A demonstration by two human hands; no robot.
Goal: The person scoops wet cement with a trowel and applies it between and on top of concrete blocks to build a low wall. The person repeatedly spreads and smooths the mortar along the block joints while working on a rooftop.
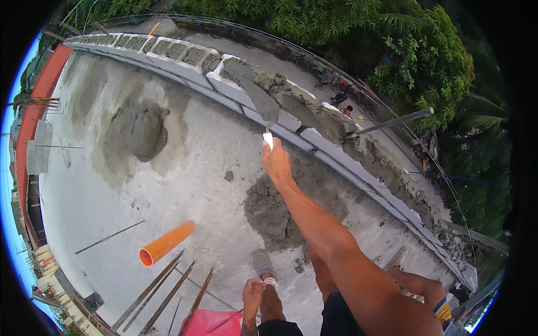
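My right hand [277, 161] grips the white handle of a trowel [261, 101]. The trowel's grey blade reaches up to the top of a low block wall [224, 88], where wet mortar [305, 109] lies along the blocks. The blade's tip is at the mortar beside the end of a white-edged block. My left hand [253, 291] hangs low near my leg, its fingers curled together; whatever is in them, if anything, is hidden. Below my right forearm, a patch of wet mortar [269, 210] spreads on the concrete floor.
A larger mortar heap [143, 133] sits left on the floor. An orange pipe [168, 242] stands near rusty bars [168, 297]. Rods [392, 122] jut from the wall. Another person's leg [417, 283] is at right. Beyond the wall, people [340, 99] are on a street below.
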